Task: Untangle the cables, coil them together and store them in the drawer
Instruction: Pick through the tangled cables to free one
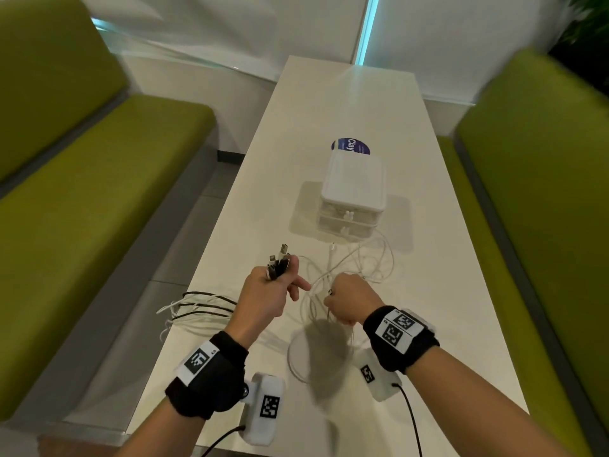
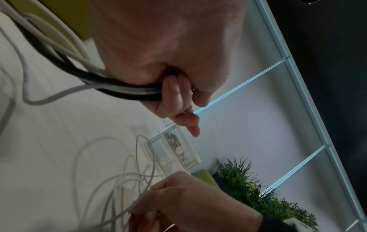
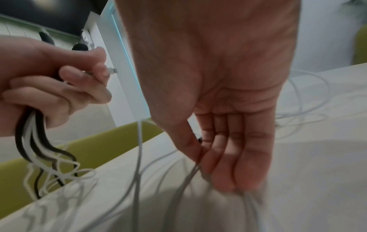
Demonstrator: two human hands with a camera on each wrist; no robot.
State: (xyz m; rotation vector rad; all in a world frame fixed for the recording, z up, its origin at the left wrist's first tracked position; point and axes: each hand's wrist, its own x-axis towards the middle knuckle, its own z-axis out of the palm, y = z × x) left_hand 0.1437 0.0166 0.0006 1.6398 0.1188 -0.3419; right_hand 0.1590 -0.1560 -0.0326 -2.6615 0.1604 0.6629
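Note:
My left hand (image 1: 273, 285) grips a bundle of black and white cable ends (image 1: 279, 262), plugs pointing up above the fist. From the fist the bundled cables (image 3: 33, 141) trail down and hang over the table's left edge (image 1: 197, 308). My right hand (image 1: 342, 301) is just to the right, thumb and forefinger pinching thin white cable strands (image 3: 190, 175). These run from a loose white tangle (image 1: 365, 262) on the table. Behind the tangle stands a small white two-drawer unit (image 1: 352, 189), both drawers pushed in. In the left wrist view my fingers (image 2: 174, 97) curl round the bundle (image 2: 123, 91).
The narrow white table (image 1: 329, 103) runs away from me between two green benches (image 1: 99, 199) (image 1: 534, 192). A round blue sticker (image 1: 351, 146) lies behind the drawer unit. A green plant (image 2: 258, 188) stands by the white wall at the right.

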